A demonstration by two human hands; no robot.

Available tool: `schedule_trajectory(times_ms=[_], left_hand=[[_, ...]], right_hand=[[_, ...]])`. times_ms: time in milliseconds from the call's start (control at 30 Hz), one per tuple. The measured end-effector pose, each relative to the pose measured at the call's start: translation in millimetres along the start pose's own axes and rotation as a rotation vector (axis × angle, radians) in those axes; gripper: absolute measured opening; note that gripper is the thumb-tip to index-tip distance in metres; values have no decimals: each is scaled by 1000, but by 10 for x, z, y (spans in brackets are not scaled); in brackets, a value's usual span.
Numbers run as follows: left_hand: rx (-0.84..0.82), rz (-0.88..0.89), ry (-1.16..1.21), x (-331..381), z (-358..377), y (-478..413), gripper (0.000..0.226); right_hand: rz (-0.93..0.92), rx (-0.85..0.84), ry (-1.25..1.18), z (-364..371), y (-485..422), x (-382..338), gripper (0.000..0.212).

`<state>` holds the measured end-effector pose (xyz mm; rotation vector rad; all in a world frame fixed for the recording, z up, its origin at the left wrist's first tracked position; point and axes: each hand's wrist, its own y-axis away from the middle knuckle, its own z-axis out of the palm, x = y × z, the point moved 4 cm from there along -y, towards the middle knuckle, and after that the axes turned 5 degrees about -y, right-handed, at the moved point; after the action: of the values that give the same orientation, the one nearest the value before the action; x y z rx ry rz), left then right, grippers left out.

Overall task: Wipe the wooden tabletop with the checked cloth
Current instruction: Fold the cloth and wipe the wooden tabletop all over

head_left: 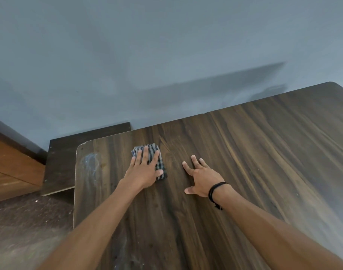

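Closest to the camera, the left forearm and the right forearm reach forward over the wooden counter. The left grip lies flat on the folded checked cloth, with straight fingers spread over it and the thumb on its right edge. It is released: it presses the cloth down and does not clutch it. I think the flat palm is used so that the whole fold rubs on the wood.

The cloth is near the far left corner of the counter, a little inside the far edge. The right grip, with a black wrist cord behind it, is also released, palm down and fingers fanned on the bare wood just beside the cloth, not touching it. It seems to support the leaning body.

A pale dusty smear runs along the left edge, near the cloth, so the wiping looks unfinished there. A dark board sits lower, beyond the left edge, by the blue-grey wall.
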<state>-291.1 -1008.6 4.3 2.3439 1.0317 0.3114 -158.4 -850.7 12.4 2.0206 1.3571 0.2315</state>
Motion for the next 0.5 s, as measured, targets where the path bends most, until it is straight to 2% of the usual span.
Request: schedule_trajectory(times_ms=[267, 500], left_hand=[[24, 0, 46, 155, 280, 309, 71], [54, -101, 135, -159, -299, -465, 71]], right_hand=[[-6, 47, -33, 20, 15, -7, 99], [-4, 43, -44, 37, 7, 0, 99]])
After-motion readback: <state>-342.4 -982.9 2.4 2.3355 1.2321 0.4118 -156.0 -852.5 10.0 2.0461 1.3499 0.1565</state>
